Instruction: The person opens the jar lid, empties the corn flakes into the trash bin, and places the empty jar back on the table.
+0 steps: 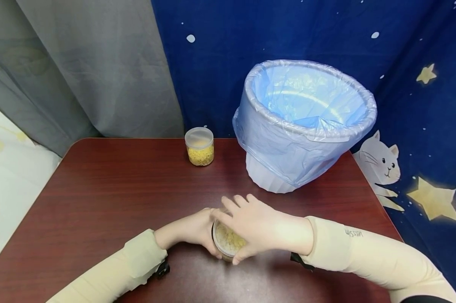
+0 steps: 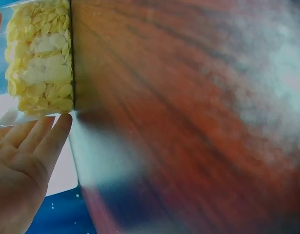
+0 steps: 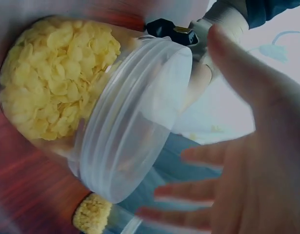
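Observation:
A clear plastic jar (image 1: 229, 240) of yellow flakes stands on the table in front of me. My left hand (image 1: 195, 228) grips its side, thumb and fingers on opposite sides; the left wrist view shows the fingertips against the wall of the jar. A translucent ribbed screw lid (image 3: 140, 117) is on the jar in the right wrist view. Over the lid hovers my right hand (image 1: 256, 223), fingers spread and thumb apart. In the right wrist view, a gap shows between these fingers and the lid, and nothing is held.
A second jar (image 1: 200, 155) with yellow contents stands near the table's back edge. To its right is a white bin (image 1: 267, 172) lined with a blue bag (image 1: 247, 122). The dark red table (image 1: 110, 189) meets grey and blue curtains at the back.

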### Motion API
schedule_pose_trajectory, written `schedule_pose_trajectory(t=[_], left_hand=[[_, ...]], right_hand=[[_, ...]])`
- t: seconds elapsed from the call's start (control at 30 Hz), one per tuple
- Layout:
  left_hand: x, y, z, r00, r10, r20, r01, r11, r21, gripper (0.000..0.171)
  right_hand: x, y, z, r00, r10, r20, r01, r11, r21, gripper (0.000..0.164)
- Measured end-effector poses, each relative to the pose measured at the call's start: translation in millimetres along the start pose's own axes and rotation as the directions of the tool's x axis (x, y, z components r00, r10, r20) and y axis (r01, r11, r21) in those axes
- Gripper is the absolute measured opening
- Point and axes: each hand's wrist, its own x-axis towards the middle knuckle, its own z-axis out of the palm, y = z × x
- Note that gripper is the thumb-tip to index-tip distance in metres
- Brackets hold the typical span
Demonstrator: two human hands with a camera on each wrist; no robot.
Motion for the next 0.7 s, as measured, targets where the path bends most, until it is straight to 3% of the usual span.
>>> schedule_pose_trajectory(t=[0.13, 0.27, 0.7], left_hand=[[-0.2, 0.8, -0.3, 0.999, -0.041, 0.024, 0.041, 0.999, -0.016, 0.082], [0.4, 1.3, -1.1, 0.998, -0.057, 0.037, 0.059, 0.997, -0.049, 0.086], [0.8, 1.2, -1.1, 0.998, -0.042, 0.044, 0.044, 0.998, -0.044, 0.09]], right_hand=[[-0.5, -5.5, 0.5, 0.994, 0.113, 0.005, -0.113, 0.993, -0.027, 0.104], [0.6, -8.8, 3.6, 0.989, 0.147, 0.01, -0.147, 0.989, -0.016, 0.095], [3.0, -9.6, -0.2, 0.994, 0.076, 0.08, -0.07, 0.995, -0.077, 0.093]])
